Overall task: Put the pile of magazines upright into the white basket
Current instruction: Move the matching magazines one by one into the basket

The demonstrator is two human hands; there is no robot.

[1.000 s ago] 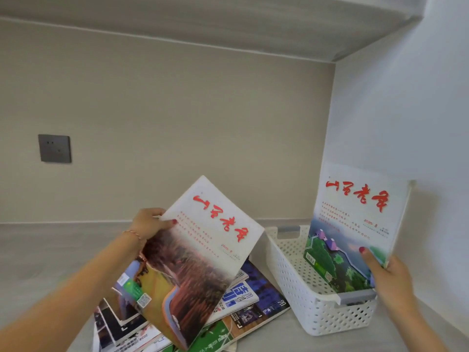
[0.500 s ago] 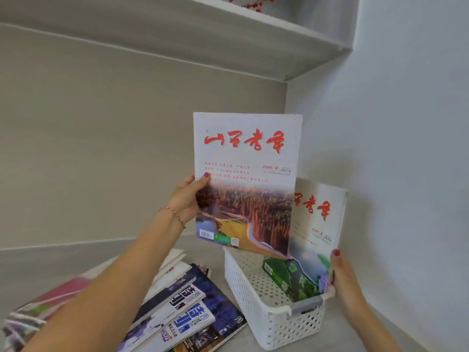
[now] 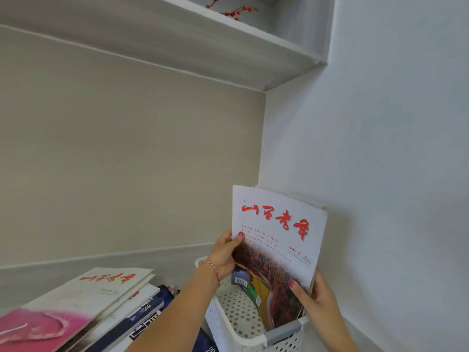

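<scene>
A white-covered magazine with red lettering [image 3: 276, 240] stood upright in the white perforated plastic basket [image 3: 236, 316], at five o'clock. The left hand [image 3: 223, 255] and right hand [image 3: 317, 298] each had fingers clenched on its edges. Remaining stacked magazines [image 3: 83, 303] lay at seven o'clock on the worktop.

Two bare forearms without sleeves, left hand [image 3: 223, 257] with a thin red-and-white cord bracelet [image 3: 212, 269] at the wrist, right hand [image 3: 318, 299] unadorned, dark red polished fingernails on both
</scene>
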